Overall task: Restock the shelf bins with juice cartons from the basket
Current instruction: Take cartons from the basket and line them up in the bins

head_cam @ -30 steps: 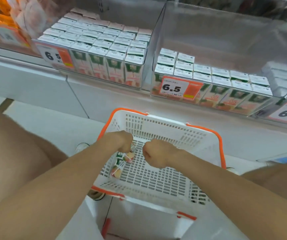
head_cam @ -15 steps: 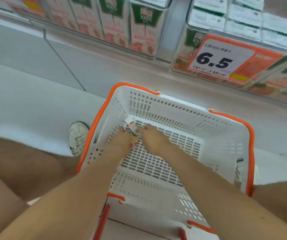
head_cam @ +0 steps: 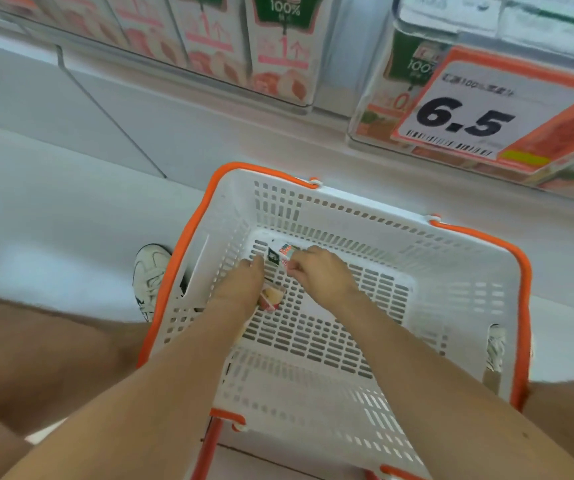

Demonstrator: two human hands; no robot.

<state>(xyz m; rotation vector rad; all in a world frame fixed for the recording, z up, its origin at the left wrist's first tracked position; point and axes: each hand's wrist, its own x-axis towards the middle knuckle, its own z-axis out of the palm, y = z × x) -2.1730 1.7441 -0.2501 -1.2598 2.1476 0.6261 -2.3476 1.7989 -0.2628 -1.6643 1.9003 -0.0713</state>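
A white basket with an orange rim (head_cam: 479,237) stands on the floor between my knees. Both hands are down at its far-left floor. A small juice carton (head_cam: 280,255) lies there, its green and orange end showing between my hands and a peach-coloured part (head_cam: 272,298) showing under my left fingers. My left hand (head_cam: 240,289) is closed over its left side. My right hand (head_cam: 320,271) pinches its top end. Whether a second carton lies underneath is hidden. Above, the left shelf bin (head_cam: 282,57) holds upright peach cartons.
The right shelf bin (head_cam: 375,133) carries an orange 6.5 price tag (head_cam: 469,116) on its clear front. A white shelf base panel (head_cam: 105,109) runs below the bins. My left shoe (head_cam: 152,275) sits beside the basket; my right shoe (head_cam: 495,348) shows through its wall.
My head has dropped closer to the basket, so the shelf bins slid up out of view. Both hands went down to the basket floor and closed together on the carton.
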